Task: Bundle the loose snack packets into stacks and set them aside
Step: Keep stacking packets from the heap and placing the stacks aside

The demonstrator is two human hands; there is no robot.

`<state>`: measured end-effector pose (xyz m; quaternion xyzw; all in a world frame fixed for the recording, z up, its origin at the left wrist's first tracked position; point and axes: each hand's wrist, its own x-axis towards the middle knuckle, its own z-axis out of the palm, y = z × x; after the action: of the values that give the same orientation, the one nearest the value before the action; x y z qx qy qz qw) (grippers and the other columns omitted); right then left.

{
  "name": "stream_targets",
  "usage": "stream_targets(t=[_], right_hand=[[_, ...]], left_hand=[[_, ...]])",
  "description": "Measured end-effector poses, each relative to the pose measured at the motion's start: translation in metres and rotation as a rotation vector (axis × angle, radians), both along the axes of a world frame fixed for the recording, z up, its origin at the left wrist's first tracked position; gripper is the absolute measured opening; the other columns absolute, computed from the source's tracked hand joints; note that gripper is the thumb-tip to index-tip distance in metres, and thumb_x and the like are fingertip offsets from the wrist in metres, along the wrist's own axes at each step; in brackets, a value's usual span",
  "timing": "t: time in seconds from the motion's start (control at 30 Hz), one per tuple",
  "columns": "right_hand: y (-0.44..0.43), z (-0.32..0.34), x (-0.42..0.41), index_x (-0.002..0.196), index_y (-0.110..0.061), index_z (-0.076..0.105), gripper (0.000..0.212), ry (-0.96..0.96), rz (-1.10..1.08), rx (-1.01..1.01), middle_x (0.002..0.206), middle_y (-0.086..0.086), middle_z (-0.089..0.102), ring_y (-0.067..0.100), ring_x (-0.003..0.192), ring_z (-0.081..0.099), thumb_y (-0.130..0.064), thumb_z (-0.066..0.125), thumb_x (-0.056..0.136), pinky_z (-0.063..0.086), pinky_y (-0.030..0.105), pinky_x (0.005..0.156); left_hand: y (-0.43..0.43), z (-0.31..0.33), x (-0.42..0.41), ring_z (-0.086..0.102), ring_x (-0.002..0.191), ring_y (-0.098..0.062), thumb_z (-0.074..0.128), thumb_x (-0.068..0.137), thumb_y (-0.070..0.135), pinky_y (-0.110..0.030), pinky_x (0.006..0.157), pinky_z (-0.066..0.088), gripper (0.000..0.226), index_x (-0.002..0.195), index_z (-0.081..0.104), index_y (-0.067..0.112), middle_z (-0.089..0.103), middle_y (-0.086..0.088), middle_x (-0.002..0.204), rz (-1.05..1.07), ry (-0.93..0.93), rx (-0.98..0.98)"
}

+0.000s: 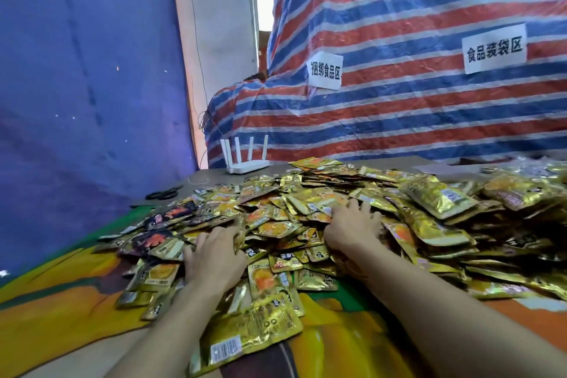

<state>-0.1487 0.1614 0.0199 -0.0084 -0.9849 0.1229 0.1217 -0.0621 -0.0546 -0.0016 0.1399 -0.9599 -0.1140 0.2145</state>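
A woven plastic tarp [414, 40], striped red, blue and white and creased all over, is draped across the back and right. A plain blue sheet [76, 70] hangs at the left. Below them a grey table [395, 162] carries a smooth cloth [61, 301] printed in orange, yellow and green.

The packets [429, 218] lie loose in one wide heap on the table and cloth, piled highest at the right and thinning toward the near edge. They are flat, rectangular pouches of shiny, crinkled gold foil with orange pictures; a few black ones [153, 239] lie at the left edge. One gold pouch [254, 331] lies nearest, barcode up.

The right hand [352, 228] rests on the heap with fingers spread and relaxed, clasping nothing. The left hand [214, 258] lies lower, its fingers bent down into the pouches; the tips are buried, so whether it grips any cannot be told.

Two white paper signs [324, 70] [494, 49] with black characters are stuck to the tarp. A white router [245, 166] with four upright aerials stands at the table's far edge. Black scissors [164, 193] lie flat left of the heap.
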Motion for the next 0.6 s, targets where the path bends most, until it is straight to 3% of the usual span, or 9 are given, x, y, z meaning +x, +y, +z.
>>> stream_targets(t=[0.1, 0.17, 0.23, 0.37, 0.5, 0.6], right_hand=[[-0.008, -0.011, 0.004, 0.119, -0.025, 0.064, 0.028, 0.183, 0.006, 0.005, 0.133, 0.007, 0.05, 0.032, 0.131, 0.04, -0.02, 0.054, 0.093, 0.029, 0.054, 0.108], [-0.006, -0.01, 0.008, 0.108, -0.022, 0.066, 0.024, 0.203, 0.062, -0.104, 0.118, 0.006, 0.052, 0.033, 0.118, 0.052, -0.012, 0.053, 0.091, 0.035, 0.055, 0.104], [-0.003, -0.006, 0.014, 0.098, -0.02, 0.067, 0.021, 0.227, 0.127, -0.137, 0.109, 0.007, 0.058, 0.035, 0.105, 0.06, -0.008, 0.052, 0.091, 0.047, 0.047, 0.091], [0.002, 0.009, 0.035, 0.103, -0.026, 0.077, 0.016, 0.284, 0.264, -0.252, 0.098, -0.001, 0.074, 0.027, 0.092, 0.068, -0.023, 0.068, 0.091, 0.057, 0.037, 0.075], [0.007, 0.025, 0.062, 0.086, -0.024, 0.08, 0.007, 0.259, 0.45, -0.637, 0.075, -0.008, 0.075, 0.011, 0.07, 0.07, -0.023, 0.074, 0.087, 0.056, 0.033, 0.064], [0.012, 0.033, 0.08, 0.085, -0.025, 0.079, 0.007, 0.167, 0.517, -0.938, 0.081, -0.006, 0.078, 0.012, 0.078, 0.074, -0.019, 0.075, 0.088, 0.062, 0.039, 0.073]], left_hand=[[0.002, 0.008, 0.002, 0.037, 0.134, -0.024, 0.055, 0.092, 0.029, -0.055, 0.114, 0.02, 0.053, 0.143, 0.046, 0.038, 0.045, 0.003, 0.144, 0.025, -0.071, -0.03], [0.006, 0.012, 0.004, 0.032, 0.137, -0.027, 0.058, 0.086, 0.028, -0.057, 0.116, 0.016, 0.056, 0.141, 0.046, 0.033, 0.041, -0.003, 0.146, 0.038, -0.128, -0.049], [0.013, 0.014, 0.005, 0.022, 0.143, -0.028, 0.059, 0.082, 0.029, -0.059, 0.118, 0.011, 0.064, 0.143, 0.04, 0.027, 0.034, -0.008, 0.149, 0.001, -0.135, -0.023], [0.029, 0.017, 0.01, 0.022, 0.144, -0.024, 0.059, 0.088, 0.038, -0.053, 0.12, 0.015, 0.066, 0.149, 0.036, 0.027, 0.034, -0.004, 0.152, -0.148, 0.004, 0.081], [0.045, 0.016, 0.017, 0.037, 0.136, -0.022, 0.069, 0.089, 0.043, -0.048, 0.113, 0.036, 0.067, 0.146, 0.041, 0.023, 0.043, -0.001, 0.145, -0.329, 0.203, 0.553], [0.054, 0.019, 0.02, 0.052, 0.121, -0.019, 0.075, 0.079, 0.056, -0.035, 0.093, 0.048, 0.077, 0.141, 0.045, 0.022, 0.053, 0.0, 0.135, -0.431, 0.274, 0.933]])
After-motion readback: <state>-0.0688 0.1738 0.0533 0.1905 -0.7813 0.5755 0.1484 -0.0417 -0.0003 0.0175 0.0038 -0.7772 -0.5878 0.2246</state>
